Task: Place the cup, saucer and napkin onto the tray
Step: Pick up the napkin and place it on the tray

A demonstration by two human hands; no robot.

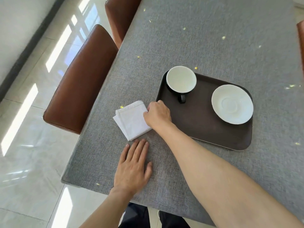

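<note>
A dark brown tray (204, 122) lies on the grey table. On its far left corner stands a cup (181, 79), black outside and white inside, handle toward me. A white saucer (232, 104) sits on the tray's right part. Left of the tray, on the table, lies a folded white napkin (130, 120). My right hand (158, 115) is curled over the napkin's right edge, fingers closed on it, right at the tray's left rim. My left hand (133, 165) rests flat on the table just below the napkin, fingers spread, holding nothing.
Two brown leather chairs (80, 81) stand along the table's left side. The grey table (213, 38) stretches far beyond the tray. Its near edge runs just above my legs. Shiny tiled floor lies to the left.
</note>
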